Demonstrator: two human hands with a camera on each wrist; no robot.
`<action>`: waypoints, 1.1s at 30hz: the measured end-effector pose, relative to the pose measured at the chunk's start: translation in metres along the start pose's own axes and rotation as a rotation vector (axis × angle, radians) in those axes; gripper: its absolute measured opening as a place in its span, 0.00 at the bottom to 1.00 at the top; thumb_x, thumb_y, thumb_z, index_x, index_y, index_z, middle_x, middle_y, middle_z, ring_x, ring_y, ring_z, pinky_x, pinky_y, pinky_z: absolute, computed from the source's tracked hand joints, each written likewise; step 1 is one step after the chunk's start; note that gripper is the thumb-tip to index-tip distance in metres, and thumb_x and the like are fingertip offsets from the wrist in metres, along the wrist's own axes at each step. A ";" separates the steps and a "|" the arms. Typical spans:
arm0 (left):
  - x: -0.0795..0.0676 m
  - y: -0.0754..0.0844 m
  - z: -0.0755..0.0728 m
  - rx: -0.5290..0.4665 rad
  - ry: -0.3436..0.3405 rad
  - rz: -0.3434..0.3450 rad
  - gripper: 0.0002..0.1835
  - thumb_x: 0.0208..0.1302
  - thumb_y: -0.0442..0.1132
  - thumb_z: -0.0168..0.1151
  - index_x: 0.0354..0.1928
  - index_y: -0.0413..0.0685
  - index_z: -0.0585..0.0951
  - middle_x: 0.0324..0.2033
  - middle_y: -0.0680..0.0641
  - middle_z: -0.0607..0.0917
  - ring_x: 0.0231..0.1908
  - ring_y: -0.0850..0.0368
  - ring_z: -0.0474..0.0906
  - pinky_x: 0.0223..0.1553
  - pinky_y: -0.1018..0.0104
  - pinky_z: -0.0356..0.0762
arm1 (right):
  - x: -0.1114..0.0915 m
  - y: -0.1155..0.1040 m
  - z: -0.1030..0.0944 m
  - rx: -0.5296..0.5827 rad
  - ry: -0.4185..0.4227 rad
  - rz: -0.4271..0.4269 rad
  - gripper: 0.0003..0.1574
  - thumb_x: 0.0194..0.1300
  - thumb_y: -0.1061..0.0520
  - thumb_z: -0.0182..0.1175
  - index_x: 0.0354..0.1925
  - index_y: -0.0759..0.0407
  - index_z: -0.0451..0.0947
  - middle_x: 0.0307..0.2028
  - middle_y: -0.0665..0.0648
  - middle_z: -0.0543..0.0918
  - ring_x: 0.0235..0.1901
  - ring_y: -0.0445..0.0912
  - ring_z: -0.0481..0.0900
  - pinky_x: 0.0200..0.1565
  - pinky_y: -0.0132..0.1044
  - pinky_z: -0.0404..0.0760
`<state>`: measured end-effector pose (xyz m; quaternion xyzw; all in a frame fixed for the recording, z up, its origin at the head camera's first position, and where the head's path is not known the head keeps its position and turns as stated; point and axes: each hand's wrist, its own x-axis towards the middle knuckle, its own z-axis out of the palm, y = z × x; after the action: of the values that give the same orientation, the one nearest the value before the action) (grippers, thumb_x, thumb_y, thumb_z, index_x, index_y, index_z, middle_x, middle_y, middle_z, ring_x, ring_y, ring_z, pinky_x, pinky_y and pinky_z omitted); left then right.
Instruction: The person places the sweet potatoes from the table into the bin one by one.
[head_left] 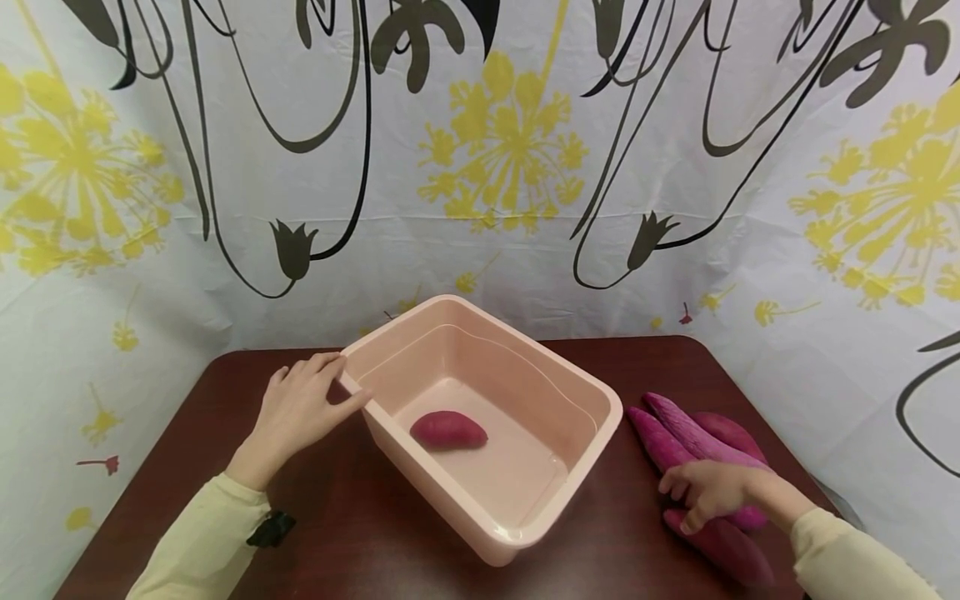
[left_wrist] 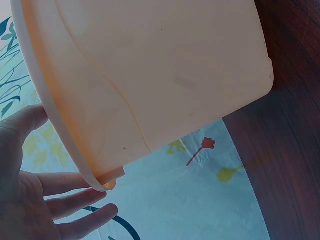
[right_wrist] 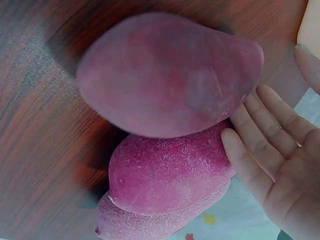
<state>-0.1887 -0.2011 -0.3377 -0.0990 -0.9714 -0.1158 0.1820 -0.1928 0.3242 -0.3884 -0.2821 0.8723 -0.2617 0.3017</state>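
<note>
Near sweet potato (head_left: 727, 550): at the right hand (head_left: 708, 492), beside the pile; likely firm, weighty, not slippery, bruisable; grip round its thick middle.
Right fingers: extended along its narrow end, thumb apart.
Left hand (head_left: 303, 400): fingers spread, touching the rim.
Tub (head_left: 435, 483): smooth, pink, plastic-looking, round-cornered; one sweet potato (head_left: 448, 430) inside.
Long sweet potatoes (head_left: 693, 433): magenta, tapered, rough-skinned.
Table (head_left: 322, 542): wood-grained.
</note>
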 end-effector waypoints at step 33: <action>0.000 0.001 -0.001 0.002 -0.007 0.000 0.35 0.51 0.60 0.56 0.51 0.37 0.74 0.48 0.38 0.73 0.48 0.42 0.68 0.48 0.39 0.55 | -0.005 0.004 0.017 -0.197 -0.001 0.128 0.23 0.33 0.60 0.71 0.32 0.57 0.74 0.26 0.44 0.74 0.29 0.42 0.71 0.32 0.36 0.72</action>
<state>-0.1885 -0.2006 -0.3370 -0.0992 -0.9722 -0.1145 0.1786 -0.1791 0.3257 -0.4003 -0.2544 0.9099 -0.1546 0.2890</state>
